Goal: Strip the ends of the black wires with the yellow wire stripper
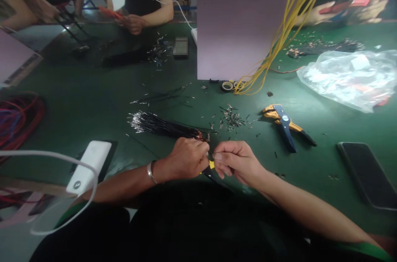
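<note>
A slim black item with a yellow band [211,164] lies between the two hands, just above the near edge of the surface [93,88]. Its thin form suggests a light part that may slip; take hold close to the yellow band, where the fingers have the most control.

The left hand [186,158] is curled almost shut around the item, hiding most of it, so the exact grip cannot be determined. The right hand [236,163] is nearly closed, with its thumb lying along the bent index finger and its fingertips at the yellow band.

A bundle of black wires [164,126] lies just beyond the left hand, with its bright stripped ends fanned out to the left. The strands appear light, flexible and prone to sliding apart, so grip the bundle around its middle. Loose wire offcuts [231,118] are scattered to its right.

Yellow-and-blue wire strippers [283,123] and a black smartphone [364,175] lie further right. A white power bank [88,167] sits to the left. Beyond these are a roll of tape [227,86], yellow wires [288,34] and a clear plastic bag [350,80]. Across the surface, a co-worker's hand [134,24] is next to an orange-handled tool [110,13].
</note>
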Motion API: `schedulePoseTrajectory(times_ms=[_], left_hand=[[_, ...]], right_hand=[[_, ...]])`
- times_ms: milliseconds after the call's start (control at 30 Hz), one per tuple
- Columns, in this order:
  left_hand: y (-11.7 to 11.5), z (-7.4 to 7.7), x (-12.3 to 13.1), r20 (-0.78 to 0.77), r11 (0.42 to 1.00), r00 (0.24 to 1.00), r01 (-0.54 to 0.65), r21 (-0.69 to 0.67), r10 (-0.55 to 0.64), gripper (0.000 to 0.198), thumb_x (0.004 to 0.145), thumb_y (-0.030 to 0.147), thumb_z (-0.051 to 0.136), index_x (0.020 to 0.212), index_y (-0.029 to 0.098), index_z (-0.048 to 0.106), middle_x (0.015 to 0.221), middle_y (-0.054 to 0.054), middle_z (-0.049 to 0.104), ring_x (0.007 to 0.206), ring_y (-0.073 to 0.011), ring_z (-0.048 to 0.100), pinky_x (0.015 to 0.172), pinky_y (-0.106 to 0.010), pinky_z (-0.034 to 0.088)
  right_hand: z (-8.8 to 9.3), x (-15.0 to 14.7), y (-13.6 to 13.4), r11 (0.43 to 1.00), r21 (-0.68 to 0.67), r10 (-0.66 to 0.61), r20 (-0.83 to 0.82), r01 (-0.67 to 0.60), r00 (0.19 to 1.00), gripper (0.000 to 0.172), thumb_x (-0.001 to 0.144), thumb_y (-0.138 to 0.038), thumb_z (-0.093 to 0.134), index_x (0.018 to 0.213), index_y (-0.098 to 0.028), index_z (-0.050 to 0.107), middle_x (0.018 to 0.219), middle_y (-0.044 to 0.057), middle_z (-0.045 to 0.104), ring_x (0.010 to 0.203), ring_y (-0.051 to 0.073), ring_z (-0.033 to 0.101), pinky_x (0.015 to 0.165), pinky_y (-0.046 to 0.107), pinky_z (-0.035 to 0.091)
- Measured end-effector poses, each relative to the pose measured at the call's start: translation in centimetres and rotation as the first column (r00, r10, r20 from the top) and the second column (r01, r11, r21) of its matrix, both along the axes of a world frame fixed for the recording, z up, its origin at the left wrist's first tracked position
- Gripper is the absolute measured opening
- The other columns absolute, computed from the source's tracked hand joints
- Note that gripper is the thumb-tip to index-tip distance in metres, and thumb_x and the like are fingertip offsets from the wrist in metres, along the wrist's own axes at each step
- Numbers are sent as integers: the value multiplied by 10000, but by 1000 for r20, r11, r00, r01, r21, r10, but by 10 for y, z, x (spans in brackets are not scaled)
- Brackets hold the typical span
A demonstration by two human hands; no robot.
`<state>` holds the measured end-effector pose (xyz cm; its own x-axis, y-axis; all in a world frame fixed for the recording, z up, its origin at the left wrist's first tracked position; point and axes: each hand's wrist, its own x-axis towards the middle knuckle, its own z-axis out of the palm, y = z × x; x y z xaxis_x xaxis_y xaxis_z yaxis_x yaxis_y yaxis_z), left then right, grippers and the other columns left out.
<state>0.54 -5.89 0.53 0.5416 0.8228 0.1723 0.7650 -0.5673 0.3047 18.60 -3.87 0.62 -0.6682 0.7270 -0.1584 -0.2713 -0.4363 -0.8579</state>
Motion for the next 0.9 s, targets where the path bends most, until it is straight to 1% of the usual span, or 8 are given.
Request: schedulePoseTrajectory(times_ms=[167,267,467,567,667,767,800,900], left_hand=[[2,-2,1,55,996,998,-4,86,0,155,789,189,417,662,176,505,578,-5,583,532,-133,544,509,-268,368],[3,-4,1,80,993,997,-8,117,-2,162,780,169,408,646,179,498,563,-1,572,518,-126,533,508,-263,370],[2,-4,0,107,987,994,-16,161,-1,184,775,171,406,617,182,499,536,5,544,502,-123,503,506,-264,357],[2,-3,0,100,983,995,-29,181,11,176,766,170,419,613,181,505,537,5,539,504,-121,491,510,-265,346],[5,-5,-5,104,978,994,-57,203,36,153,732,159,442,594,177,506,525,7,524,498,-119,477,499,-269,320],[14,-7,-14,140,971,980,-163,172,140,170,726,147,460,563,168,502,514,5,522,487,-110,465,490,-260,301],[18,-6,-17,187,966,962,-224,130,198,182,723,132,454,550,165,503,497,10,510,472,-100,453,490,-249,305],[25,1,-20,333,948,892,-255,-190,307,191,768,122,458,625,151,583,542,17,565,506,-78,493,528,-213,367]], right_hand=[[-4,3,-4,996,84,-4,64,-2,998,187,827,-218,610,651,-159,627,443,-69,451,397,71,396,416,209,350],[1,5,-4,982,188,-19,129,-6,991,196,828,-196,575,639,-159,610,465,-56,475,428,78,413,444,217,347],[15,6,-4,881,468,-53,247,-71,967,271,836,-187,537,566,-166,540,474,-47,440,454,83,388,460,230,308],[16,7,-6,854,516,-62,240,-73,969,281,845,-180,534,565,-166,536,487,-44,439,466,83,392,466,232,307],[14,11,-9,890,454,-67,210,-36,975,260,848,-178,550,589,-164,570,494,-40,463,455,84,399,455,233,313],[15,16,-7,953,298,-84,111,48,990,214,824,-184,606,612,-166,608,456,-50,445,426,91,407,429,234,317],[17,17,-5,970,225,-103,52,89,993,198,810,-185,625,612,-169,615,439,-57,426,413,91,400,422,234,321],[23,16,8,985,-21,-170,-119,169,978,203,783,-182,630,581,-180,613,397,-79,368,355,73,312,382,226,315]])
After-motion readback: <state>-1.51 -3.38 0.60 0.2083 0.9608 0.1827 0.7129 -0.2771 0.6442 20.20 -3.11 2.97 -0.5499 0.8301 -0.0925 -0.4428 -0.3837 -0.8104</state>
